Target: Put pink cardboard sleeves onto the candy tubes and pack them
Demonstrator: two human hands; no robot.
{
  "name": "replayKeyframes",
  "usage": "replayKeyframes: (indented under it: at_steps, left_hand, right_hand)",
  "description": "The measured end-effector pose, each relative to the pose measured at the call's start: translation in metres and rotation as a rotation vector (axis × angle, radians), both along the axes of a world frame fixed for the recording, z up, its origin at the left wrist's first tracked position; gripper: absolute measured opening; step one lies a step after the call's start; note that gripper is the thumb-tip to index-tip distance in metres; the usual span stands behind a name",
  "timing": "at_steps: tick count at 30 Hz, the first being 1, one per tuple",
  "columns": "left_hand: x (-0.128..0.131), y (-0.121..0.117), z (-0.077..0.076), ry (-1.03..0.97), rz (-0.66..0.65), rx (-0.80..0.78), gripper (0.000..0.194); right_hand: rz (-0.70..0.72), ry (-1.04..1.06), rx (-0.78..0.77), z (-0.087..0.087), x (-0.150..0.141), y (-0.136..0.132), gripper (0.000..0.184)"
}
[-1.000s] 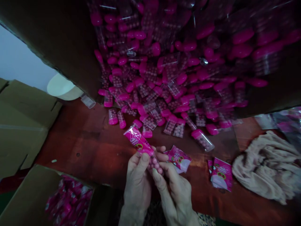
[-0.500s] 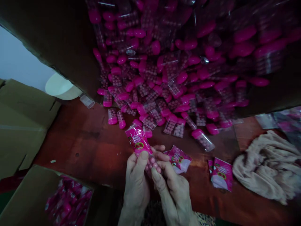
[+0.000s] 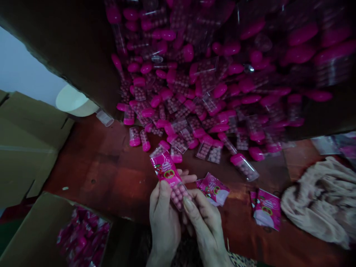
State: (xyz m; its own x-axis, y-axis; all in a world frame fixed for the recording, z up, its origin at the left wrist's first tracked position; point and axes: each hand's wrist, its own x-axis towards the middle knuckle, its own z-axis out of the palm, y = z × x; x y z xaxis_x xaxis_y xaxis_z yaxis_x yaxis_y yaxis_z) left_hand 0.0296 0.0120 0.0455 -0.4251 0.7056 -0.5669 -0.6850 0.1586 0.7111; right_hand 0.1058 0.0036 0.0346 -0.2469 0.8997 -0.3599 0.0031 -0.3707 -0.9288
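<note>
Both my left hand and my right hand grip a clear tube of pink round candies above the reddish-brown table. A pink printed sleeve covers the tube's upper part, and the candies show below it. Just beyond my right hand lies a loose pink sleeve. A heap of clear pink-capped candy tubes spreads out beyond my hands, its nearest tubes close to the held sleeve.
A stack of pink sleeves and a crumpled beige cloth lie to the right. At lower left, a cardboard box holds pink packs. Cardboard flaps stand at left, and a dark cardboard wall rises behind.
The held tube has turned from leaning left to nearer upright, showing more of the sleeve's front. My hands and the whole scene have shifted slightly right in the view.
</note>
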Motion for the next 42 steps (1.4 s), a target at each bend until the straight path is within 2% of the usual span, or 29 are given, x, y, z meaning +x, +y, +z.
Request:
replayKeyframes:
  at_steps: [4,7,12,14,20,25,27,30,33,35,39,42]
  left_hand:
    - [0.002,-0.003,0.003,-0.003,-0.054,-0.063,0.036]
    - [0.002,-0.006,0.002,0.011,-0.09,-0.049,0.036]
    - [-0.01,-0.009,-0.006,0.013,-0.095,0.068,0.03]
    - [-0.016,-0.009,-0.006,0.026,-0.105,0.084,0.028]
    - [-0.012,-0.007,0.001,0.035,-0.103,0.044,0.019]
    - [0.003,-0.011,0.001,-0.076,0.05,-0.005,0.017]
    - [0.003,-0.012,0.001,-0.089,0.064,0.005,0.017]
    - [-0.006,-0.011,0.002,-0.063,-0.019,0.062,0.02]
    - [-0.018,-0.008,0.004,-0.03,-0.078,0.085,0.036]
    - [-0.023,-0.006,0.004,0.007,-0.142,0.091,0.04]
    - [-0.023,-0.008,0.001,0.122,-0.228,0.08,0.03]
    - [-0.016,-0.012,0.0,0.211,-0.25,0.049,0.031]
  right_hand:
    - [-0.086,-0.043,0.048,0.002,-0.005,-0.006,0.027]
    - [-0.115,-0.022,0.045,0.001,-0.008,-0.006,0.026]
    - [-0.001,0.278,-0.248,-0.007,-0.006,0.001,0.029]
    - [0.025,0.278,-0.294,-0.01,-0.003,0.001,0.03]
    - [0.035,0.016,-0.13,-0.014,-0.001,-0.002,0.045]
    - [-0.055,-0.061,-0.037,-0.013,-0.003,-0.002,0.04]
    - [-0.007,0.007,-0.088,-0.012,-0.002,0.002,0.034]
    - [0.094,0.227,-0.229,-0.009,0.001,0.011,0.025]
    - [0.193,0.452,-0.394,-0.008,0.003,0.02,0.024]
    - [0.238,0.554,-0.469,-0.008,0.002,0.023,0.026]
    - [0.23,0.587,-0.532,-0.008,-0.001,0.02,0.028]
    - [0.103,0.44,-0.555,-0.009,0.002,0.01,0.026]
